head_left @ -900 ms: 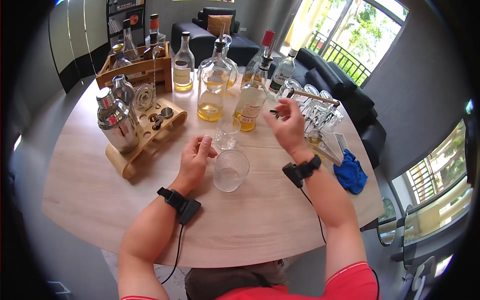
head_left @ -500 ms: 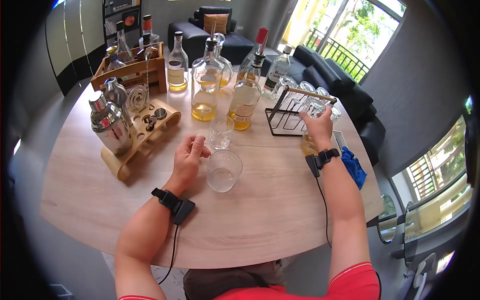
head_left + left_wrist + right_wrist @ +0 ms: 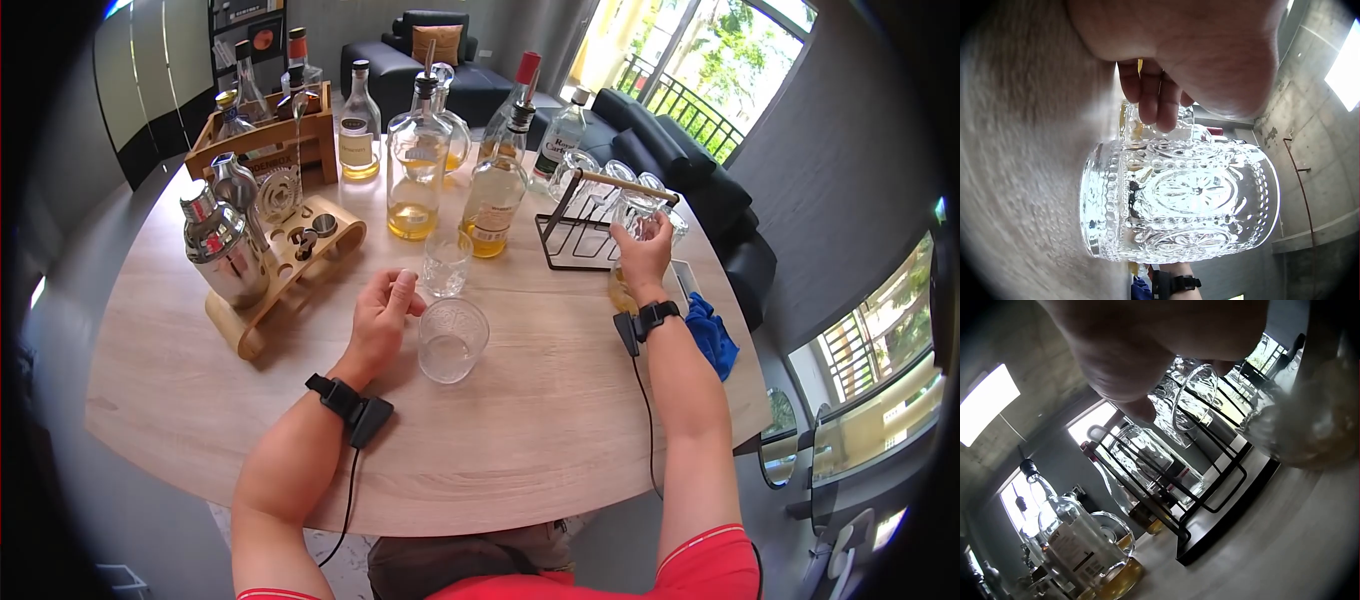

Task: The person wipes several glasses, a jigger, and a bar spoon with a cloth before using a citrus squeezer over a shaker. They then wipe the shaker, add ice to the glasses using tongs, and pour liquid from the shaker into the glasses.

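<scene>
My right hand [image 3: 645, 250] grips a clear glass [image 3: 637, 208] at the near right end of a black wire rack with a wooden handle [image 3: 615, 184]. In the right wrist view, fingers show around this tilted glass [image 3: 1194, 403], which is still among the wires. My left hand [image 3: 378, 320] rests on the table, thumb up and fingers loosely curled, holding nothing. Beside it stands an embossed clear tumbler [image 3: 453, 345], whose beaded, flowered pattern fills the left wrist view. A second clear glass [image 3: 447, 265] stands just beyond the left fingertips.
Bottles with amber liquid, such as the pourer bottle [image 3: 492, 205], line the back. A cocktail shaker [image 3: 222, 250] and bar tools stand on a wooden stand [image 3: 235, 325] at left, before a wooden crate [image 3: 320, 145]. A blue cloth [image 3: 710, 340] lies beside my right wrist.
My right hand has moved right from above the table in front of the rack and taken hold of a glass there. The left hand has stayed beside the tumbler.
</scene>
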### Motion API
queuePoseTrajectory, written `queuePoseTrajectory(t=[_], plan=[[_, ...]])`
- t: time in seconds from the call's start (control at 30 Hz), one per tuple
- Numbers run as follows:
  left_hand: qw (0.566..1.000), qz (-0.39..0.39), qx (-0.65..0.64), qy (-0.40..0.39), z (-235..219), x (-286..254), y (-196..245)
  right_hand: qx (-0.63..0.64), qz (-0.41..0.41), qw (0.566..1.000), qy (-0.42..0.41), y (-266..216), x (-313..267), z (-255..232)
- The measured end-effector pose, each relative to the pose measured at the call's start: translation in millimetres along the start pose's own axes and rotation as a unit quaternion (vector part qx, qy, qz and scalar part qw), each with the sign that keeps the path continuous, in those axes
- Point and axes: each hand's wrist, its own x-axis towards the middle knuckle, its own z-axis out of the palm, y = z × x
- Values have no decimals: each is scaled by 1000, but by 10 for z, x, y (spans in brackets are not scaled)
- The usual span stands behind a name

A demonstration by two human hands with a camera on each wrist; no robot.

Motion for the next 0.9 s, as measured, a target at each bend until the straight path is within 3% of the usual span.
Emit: queuePoseTrajectory(t=[0.2, 0.27, 0.57, 0.63, 0.7, 0.77, 0.9], plan=[[1000, -8, 11, -9, -21, 6, 1, 94, -38, 995, 8, -68, -4, -12], [1000, -15, 15, -9, -21, -3, 11, 178, -90, 980, 26, -131, 56, -15], [1000, 5, 17, -7, 13, -12, 42, 176, -182, 967, -13, -793, 56, -29], [1000, 1, 16, -8, 16, -6, 34, 215, -175, 944, -181, -1012, -71, -64], [1000, 0, 13, -6, 24, -7, 37, 162, -142, 949, -231, -1155, -220, -100], [1000, 0, 10, -4, 24, -5, 44, 87, -112, 922, -359, -1237, -331, -68], [1000, 7, 7, -13, 13, 7, 14, 28, -158, 905, -395, -1309, -502, 68]])
